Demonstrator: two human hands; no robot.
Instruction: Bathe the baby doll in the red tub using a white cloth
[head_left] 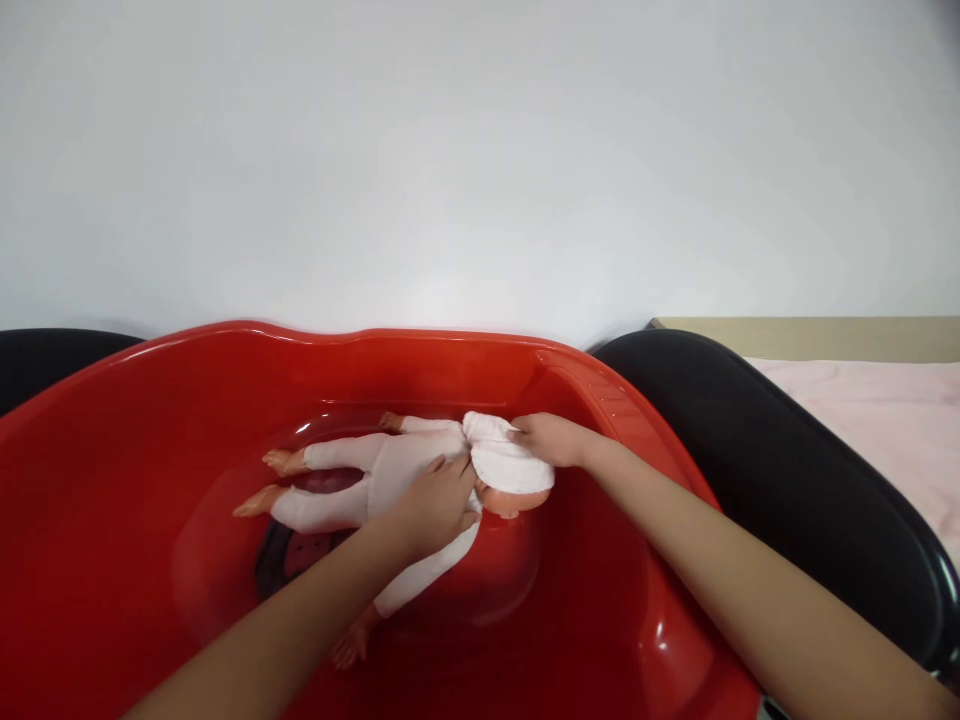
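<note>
A baby doll (pixel 397 470) in a white long-sleeved suit lies on its back in a red baby bath (pixel 247 370), with its head to the right and bare feet to the left. A white cloth (pixel 502 460) covers its face; part of the head and an ear show below the cloth. My right hand (pixel 555 438) reaches in from the right, fingers closed on the cloth's far side. Across the doll's upper chest, near the neck, lies my left hand (pixel 442 500) with fingers stretched out. My left forearm hides part of the doll's near side.
Beneath the doll, a dark patch with a red shape (pixel 296 550) shows at the bath's bottom. To the right stands a black rounded surface (pixel 697 430), and beyond it a pale pink sheet (pixel 870 420). A white wall (pixel 450 160) rises behind the bath.
</note>
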